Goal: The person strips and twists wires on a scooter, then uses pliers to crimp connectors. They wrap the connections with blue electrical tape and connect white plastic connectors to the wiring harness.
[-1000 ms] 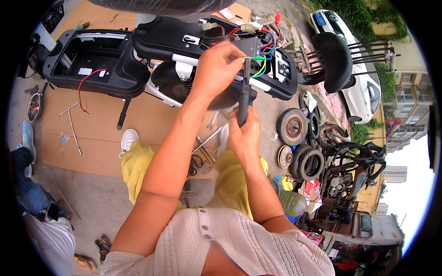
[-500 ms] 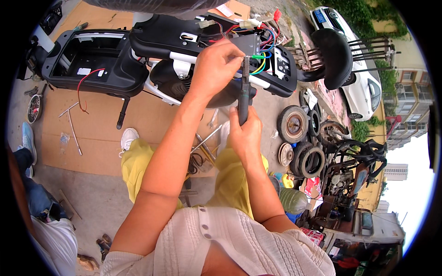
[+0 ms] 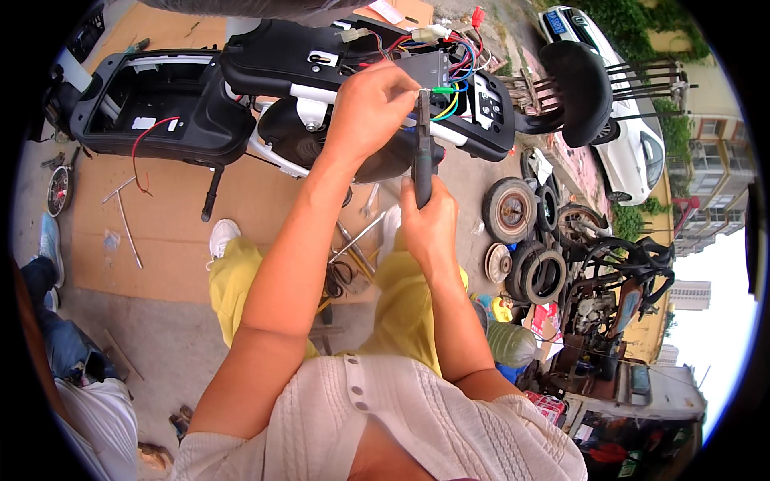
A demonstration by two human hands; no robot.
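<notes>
My left hand [image 3: 373,108] pinches a thin wire end at the jaws of a long black-handled hand tool [image 3: 424,140], beside a green sleeved connector [image 3: 441,90]. My right hand [image 3: 429,216] grips that tool's handle from below. Both are over a partly dismantled black scooter body [image 3: 281,64] with white frame parts. A metal controller box [image 3: 429,68] sits among coloured wires and white plastic plugs [image 3: 429,34], partly behind my left hand. Yellow and blue wires loop down just right of the tool's head.
Cardboard [image 3: 136,224] with wrenches [image 3: 353,240] lies below. At left are an open black housing [image 3: 152,96] and another person's jeans [image 3: 68,345]. At right are tyres [image 3: 511,210], a loose black seat [image 3: 581,92], a white car [image 3: 642,164] and a stripped motorbike frame [image 3: 622,280].
Both hands and the tool have shifted slightly upward in the picture, along with the scooter and surroundings. The grip looks the same.
</notes>
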